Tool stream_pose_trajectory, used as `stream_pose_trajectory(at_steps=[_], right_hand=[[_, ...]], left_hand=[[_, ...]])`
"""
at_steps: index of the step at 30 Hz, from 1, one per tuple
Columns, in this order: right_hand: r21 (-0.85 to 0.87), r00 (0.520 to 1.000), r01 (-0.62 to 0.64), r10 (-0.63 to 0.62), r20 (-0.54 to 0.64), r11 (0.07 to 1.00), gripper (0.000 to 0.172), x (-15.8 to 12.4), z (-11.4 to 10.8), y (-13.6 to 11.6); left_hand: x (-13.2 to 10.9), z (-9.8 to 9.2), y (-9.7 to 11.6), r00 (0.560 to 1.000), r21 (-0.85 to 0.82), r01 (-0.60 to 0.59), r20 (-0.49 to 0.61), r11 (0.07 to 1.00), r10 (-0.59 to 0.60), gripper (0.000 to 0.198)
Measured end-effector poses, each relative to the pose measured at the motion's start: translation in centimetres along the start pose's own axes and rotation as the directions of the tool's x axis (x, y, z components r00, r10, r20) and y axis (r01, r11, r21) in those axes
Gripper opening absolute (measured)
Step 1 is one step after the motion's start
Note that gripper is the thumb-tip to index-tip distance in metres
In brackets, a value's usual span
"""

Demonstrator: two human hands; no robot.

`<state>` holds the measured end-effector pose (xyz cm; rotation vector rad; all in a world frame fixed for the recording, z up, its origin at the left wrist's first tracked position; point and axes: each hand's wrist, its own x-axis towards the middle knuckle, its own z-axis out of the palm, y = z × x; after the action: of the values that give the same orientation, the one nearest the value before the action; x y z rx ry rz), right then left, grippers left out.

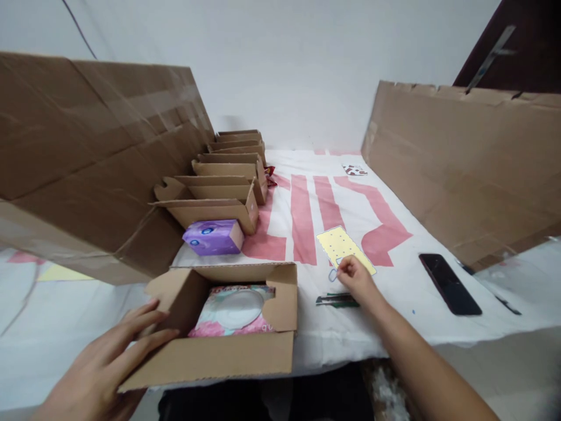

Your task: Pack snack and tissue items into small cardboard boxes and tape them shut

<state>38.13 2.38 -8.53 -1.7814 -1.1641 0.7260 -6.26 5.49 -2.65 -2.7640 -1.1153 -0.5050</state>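
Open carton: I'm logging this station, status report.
Left hand on open carton, left side. Pink-and-teal packet inside. Right hand pinching small pale piece at yellow sheet's near edge. Green cutter near right wrist.

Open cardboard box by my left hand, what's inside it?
Inside the cardboard box lies a pink-and-teal packet with a white oval on its upper face. The packet covers the floor beneath it, and the right flap hides part of its right side; what's there can't be seen.
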Motion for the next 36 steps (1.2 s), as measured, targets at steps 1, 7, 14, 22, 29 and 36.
stream_pose_trajectory(at_steps=[1,7,14,22,29,36], right_hand=[[-0.086,0.999,-0.033,0.029,-0.045,0.996,0.014,0.9,-1.1,0.6],[-0.353,0.984,-0.167,0.133,-0.119,0.921,0.02,3.4,-4.0,3.5],[-0.351,0.988,-0.005,-0.051,-0.149,0.936,0.026,2.4,-4.1,2.6],[-0.208,0.919,0.378,-0.392,-0.031,0.902,0.015,0.1,-2.0,-2.5],[-0.328,0.99,0.141,-0.131,0.053,0.934,0.013,1.7,-2.8,-0.2],[-0.324,0.919,0.319,-0.207,0.336,0.891,0.024,-0.4,1.4,0.2]], left_hand=[[0.0,0.1,-0.1,1.0,0.004,0.008,0.004,1.0,-0.008,0.046],[-0.1,0.4,-0.3,1.0,0.007,-0.01,-0.029,1.0,0.01,0.041],[0.2,0.0,0.5,0.998,0.034,-0.007,-0.056,0.999,0.009,0.041],[1.0,-0.9,2.8,0.988,-0.062,0.105,-0.103,0.992,-0.111,0.034],[0.6,-0.7,2.8,0.988,-0.073,0.101,-0.113,0.992,-0.109,0.035],[0.7,-0.2,1.2,0.996,0.017,-0.032,-0.087,0.999,0.033,0.037]])
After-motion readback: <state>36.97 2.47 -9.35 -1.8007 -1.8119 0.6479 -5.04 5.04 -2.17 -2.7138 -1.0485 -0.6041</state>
